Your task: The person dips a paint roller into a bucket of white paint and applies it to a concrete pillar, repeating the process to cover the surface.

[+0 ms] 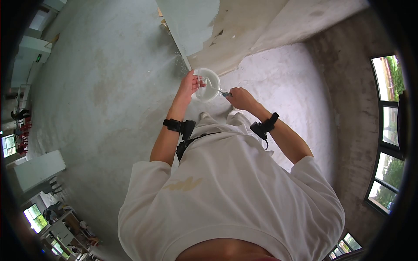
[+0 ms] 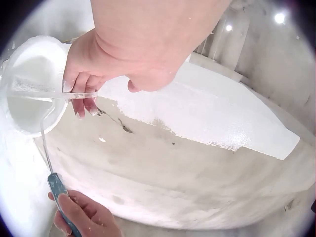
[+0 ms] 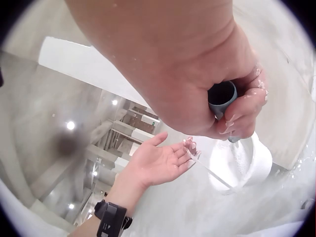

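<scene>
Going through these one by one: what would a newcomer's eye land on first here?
Probably the white bucket, near the head view's upper middle, between the left hand and the right hand. Next, the blue handle gripped in the right hand, its thin rod reaching into the bucket. Then the ragged-edged white patch across the middle of the left wrist view.

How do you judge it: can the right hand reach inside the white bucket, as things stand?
Probably yes. The right hand grips a blue-handled tool that reaches over the rim of the white bucket. The mouth is open; a pale strip crosses it but leaves space beside.
</scene>
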Available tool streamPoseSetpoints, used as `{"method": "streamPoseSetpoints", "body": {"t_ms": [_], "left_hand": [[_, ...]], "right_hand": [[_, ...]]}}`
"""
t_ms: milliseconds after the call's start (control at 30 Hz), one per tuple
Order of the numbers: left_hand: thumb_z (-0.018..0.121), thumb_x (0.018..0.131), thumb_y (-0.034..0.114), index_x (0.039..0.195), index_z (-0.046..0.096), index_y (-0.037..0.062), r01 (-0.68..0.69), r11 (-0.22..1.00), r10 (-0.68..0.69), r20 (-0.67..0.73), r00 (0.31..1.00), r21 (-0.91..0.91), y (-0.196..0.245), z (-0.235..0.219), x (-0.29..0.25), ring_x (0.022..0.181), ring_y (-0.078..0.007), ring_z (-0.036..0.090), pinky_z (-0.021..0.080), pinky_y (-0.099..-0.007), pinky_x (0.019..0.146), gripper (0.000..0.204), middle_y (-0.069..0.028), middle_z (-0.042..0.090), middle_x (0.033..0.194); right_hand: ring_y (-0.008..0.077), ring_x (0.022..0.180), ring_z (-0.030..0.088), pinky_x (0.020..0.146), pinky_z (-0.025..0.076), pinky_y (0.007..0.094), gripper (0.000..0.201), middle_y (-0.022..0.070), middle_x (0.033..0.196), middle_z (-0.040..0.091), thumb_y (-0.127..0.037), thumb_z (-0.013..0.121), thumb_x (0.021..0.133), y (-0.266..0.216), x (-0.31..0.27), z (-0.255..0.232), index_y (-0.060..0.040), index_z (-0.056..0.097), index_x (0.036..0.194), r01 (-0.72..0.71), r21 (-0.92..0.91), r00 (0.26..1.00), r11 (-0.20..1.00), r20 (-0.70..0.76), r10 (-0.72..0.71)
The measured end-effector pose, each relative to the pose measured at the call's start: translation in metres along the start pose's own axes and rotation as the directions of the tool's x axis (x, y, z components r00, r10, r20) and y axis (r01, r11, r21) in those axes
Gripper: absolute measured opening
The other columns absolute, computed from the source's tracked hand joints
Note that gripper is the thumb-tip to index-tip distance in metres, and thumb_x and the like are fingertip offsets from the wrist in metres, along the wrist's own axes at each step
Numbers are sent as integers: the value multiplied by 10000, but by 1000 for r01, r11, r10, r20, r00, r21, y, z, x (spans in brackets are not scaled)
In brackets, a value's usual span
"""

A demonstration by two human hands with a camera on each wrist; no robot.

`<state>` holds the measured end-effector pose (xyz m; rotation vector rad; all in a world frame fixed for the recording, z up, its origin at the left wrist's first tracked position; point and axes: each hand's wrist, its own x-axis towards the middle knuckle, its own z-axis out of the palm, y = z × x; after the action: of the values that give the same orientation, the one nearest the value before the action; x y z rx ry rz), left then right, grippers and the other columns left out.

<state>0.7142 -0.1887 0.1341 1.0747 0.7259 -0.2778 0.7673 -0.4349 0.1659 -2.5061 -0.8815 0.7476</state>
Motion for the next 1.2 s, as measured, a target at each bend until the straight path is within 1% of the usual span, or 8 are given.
{"method": "streamPoseSetpoints", "body": {"t_ms": [133, 200, 400, 500, 733, 800, 1033, 1200], "left_hand": [[396, 950, 504, 1043, 580, -1, -2, 993, 0, -9, 1000, -122, 2, -6, -5, 880, -220, 650, 443, -304, 827, 545, -104, 657, 854], [415, 943, 505, 1040, 564, -12, -13, 975, 13, -3, 1000, -220, -3, -9, -1, 896, -246, 645, 446, -322, 862, 547, -122, 650, 887], [461, 933, 463, 1012, 542, -51, -27, 918, -3, -75, 997, -396, -13, -18, 5, 908, -293, 631, 489, -364, 881, 526, -157, 616, 907], [420, 947, 445, 1070, 531, -44, -23, 908, -16, -90, 996, -419, -14, -22, 5, 966, -284, 616, 432, -330, 876, 517, -130, 610, 956], [415, 955, 424, 1029, 520, -65, -53, 862, -3, -109, 994, -504, -15, -33, 0, 974, -323, 602, 451, -369, 902, 506, -163, 595, 957], [410, 962, 414, 1016, 511, -80, -64, 838, -5, -126, 992, -542, -15, -35, 1, 970, -335, 595, 457, -385, 921, 507, -175, 586, 957], [408, 964, 416, 1019, 504, -90, -68, 835, 9, -110, 994, -546, -9, -35, -7, 951, -333, 591, 470, -390, 924, 518, -180, 576, 952], [411, 963, 423, 1035, 504, -95, -96, 853, 10, -168, 986, -512, -9, -40, -2, 952, -328, 600, 473, -375, 901, 530, -176, 578, 950]], "right_hand": [[435, 756, 610, 677, 474, 508, 276, 252, 759, 629, -226, 583, 862, -9, -32, -18, 50, 578, 840, 50, -26, 998, 998, -27, -50], [448, 728, 596, 658, 460, 515, 230, 248, 726, 613, -195, 567, 887, -8, -44, -21, 31, 530, 902, -9, 10, 999, 1000, -44, 10], [464, 725, 580, 642, 448, 513, 197, 258, 738, 602, -154, 550, 904, -8, -59, -16, 15, 476, 972, -15, 140, 991, 990, -133, 34], [472, 731, 573, 647, 445, 520, 192, 266, 755, 603, -140, 548, 905, -12, -59, -20, 11, 460, 982, 4, 174, 988, 985, -153, 23], [468, 735, 576, 645, 441, 524, 188, 273, 753, 599, -135, 550, 904, 1, -49, -16, 10, 455, 976, 27, 137, 983, 990, -186, -1], [456, 722, 574, 627, 437, 514, 204, 264, 727, 591, -143, 552, 914, 5, -48, -15, 21, 490, 1018, 16, 110, 977, 994, -212, 8], [454, 718, 574, 627, 440, 513, 204, 256, 724, 595, -144, 552, 913, 1, -45, -16, 18, 494, 1024, 33, 125, 982, 992, -188, -9], [474, 739, 576, 637, 441, 517, 208, 282, 732, 593, -160, 552, 909, 15, -38, -17, 12, 486, 1005, 7, 110, 968, 994, -248, 21]]}}
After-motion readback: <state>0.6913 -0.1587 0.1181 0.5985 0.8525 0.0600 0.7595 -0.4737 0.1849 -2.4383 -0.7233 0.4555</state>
